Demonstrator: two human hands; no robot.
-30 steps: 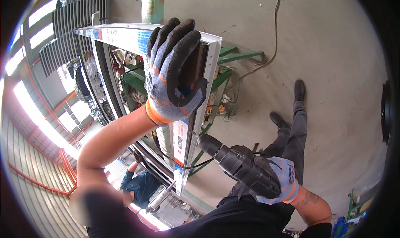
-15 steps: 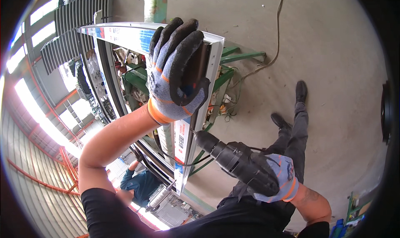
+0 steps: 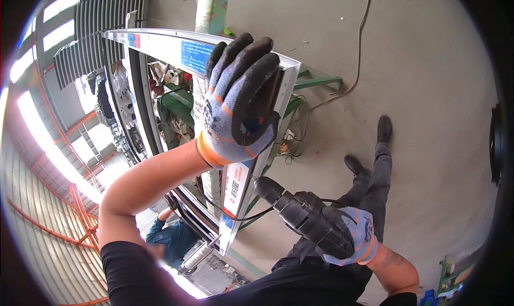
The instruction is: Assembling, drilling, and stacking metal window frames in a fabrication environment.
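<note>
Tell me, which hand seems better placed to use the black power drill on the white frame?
Probably the right hand: it grips the black power drill, which points toward the white frame. The left hand rests against the frame near its corner, with no visible tool.

Place: industrial workshop | corrugated wall (image 3: 43, 258) | orange beams (image 3: 77, 209) | grey floor (image 3: 433, 91) | green metal stand (image 3: 320, 83) | power drill (image 3: 306, 216)

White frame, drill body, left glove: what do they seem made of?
White frame: perhaps satin-coated metal or plastic; smooth, straight edges. Drill body: likely matte black plastic, with dull moulded ridges. Left glove: apparently grey knit, from its mottled texture; evenly black fingers suggest a matte rubbery coating.
</note>
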